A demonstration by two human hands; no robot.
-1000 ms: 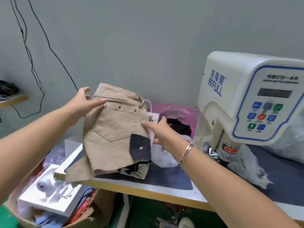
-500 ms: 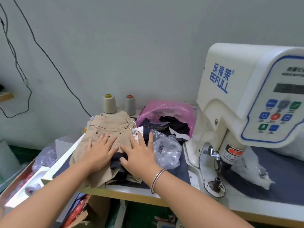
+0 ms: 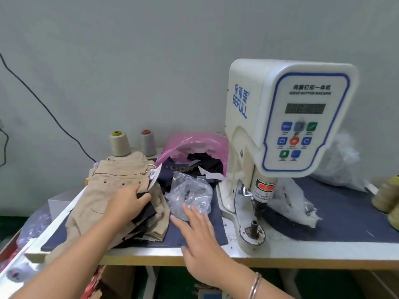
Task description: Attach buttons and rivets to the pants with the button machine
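Note:
Tan pants (image 3: 116, 180) with a dark patch and small rivets lie in a pile on the left of the table. My left hand (image 3: 127, 203) rests on top of the pile, its fingers bent over the dark patch near the edge. My right hand (image 3: 198, 236) hovers flat with fingers spread over the dark mat, just in front of a clear plastic bag (image 3: 190, 195) of small parts. The white button machine (image 3: 280, 130) stands to the right, its punch post and round anvil (image 3: 253, 230) bare.
A pink bag (image 3: 194, 145) of dark fabric pieces sits behind the clear bag. Two thread cones (image 3: 119, 143) stand at the wall. White plastic bags (image 3: 298, 203) lie right of the machine. Yellowish cones (image 3: 386, 199) sit at the far right. A box of items is below the table's left edge.
The pants were held up, then laid down on the pile. My right hand has since left the pile and moved right toward the clear bag; my left hand stays on the pants.

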